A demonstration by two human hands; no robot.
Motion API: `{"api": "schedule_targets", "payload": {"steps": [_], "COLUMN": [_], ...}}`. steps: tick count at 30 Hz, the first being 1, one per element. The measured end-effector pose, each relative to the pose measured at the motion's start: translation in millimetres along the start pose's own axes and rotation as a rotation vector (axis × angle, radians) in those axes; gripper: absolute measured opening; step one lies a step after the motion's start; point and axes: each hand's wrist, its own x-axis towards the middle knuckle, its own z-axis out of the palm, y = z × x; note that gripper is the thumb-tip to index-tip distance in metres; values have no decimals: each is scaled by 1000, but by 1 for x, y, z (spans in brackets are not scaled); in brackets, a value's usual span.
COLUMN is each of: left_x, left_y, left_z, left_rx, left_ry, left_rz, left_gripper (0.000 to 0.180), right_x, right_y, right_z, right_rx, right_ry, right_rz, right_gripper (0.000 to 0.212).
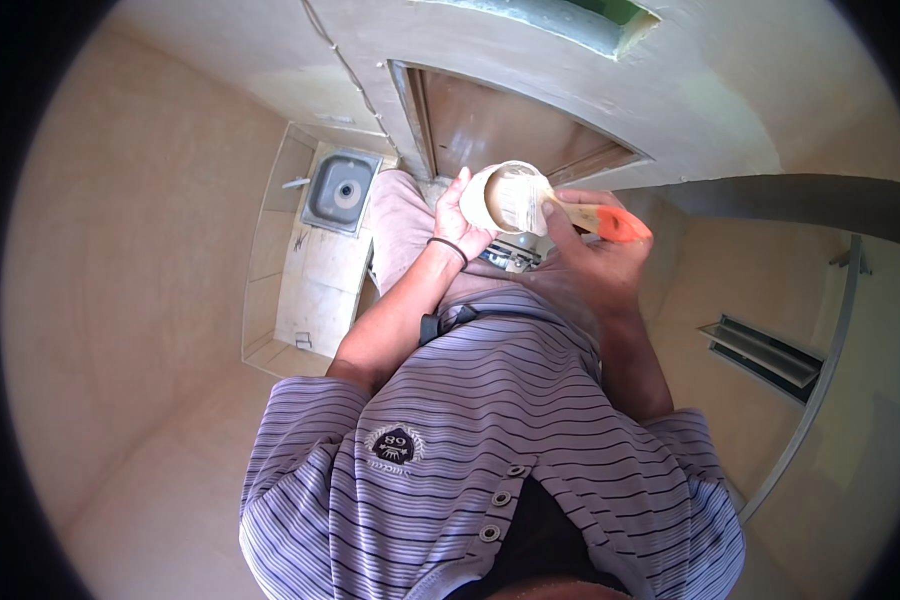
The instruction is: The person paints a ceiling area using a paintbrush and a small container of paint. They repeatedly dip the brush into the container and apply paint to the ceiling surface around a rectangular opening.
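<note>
My left hand [457, 218] is wrapped round the side of a small, round, pale tub [478, 203], its mouth tilted up toward me. Inside it is a light beige liquid that looks like paint. A flat paintbrush [622, 225] with an orange-tipped handle lies across the tub's right rim, its whitish bristles over or in the mouth; how deep they dip I cannot tell. Closed on the brush near the base of its handle is my right hand [608, 262], thumb on top. Both hands are in front of my waist, close together.
To the left, a counter [315, 290] along the wall carries a steel sink [326, 207] with a tap [295, 183]. A brown framed door [500, 120] stands ahead. A cable [345, 65] runs down the wall; a small louvred window [765, 357] sits at right.
</note>
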Motion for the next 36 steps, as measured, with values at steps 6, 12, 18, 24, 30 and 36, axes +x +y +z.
{"api": "schedule_targets", "payload": {"steps": [6, 12, 18, 24, 30, 36], "left_x": [-2, -2, -4, -3, -2, -3], "left_y": [-5, 0, 0, -2, 0, 1], "left_z": [2, 5, 9, 10, 6, 6], "left_rx": [24, 54, 83, 104, 117, 60], "left_ry": [-1, -20, -26, -46, -28, 2], "left_rz": [20, 42, 64, 80, 69, 33], "left_gripper": [57, 55, 52, 51, 53, 57], "right_x": [6, 10, 12, 11, 11, 12], "right_y": [22, 23, 26, 34, 38, 25], "right_z": [15, 23, 27, 31, 31, 16], "right_rx": [-292, -463, -428, -517, -490, -119], "right_ry": [2, -28, -58, -98, -69, 70], "right_rz": [-87, -104, -101, -88, -38, 91], "right_gripper": [20, 18, 18, 20, 21, 16]}}
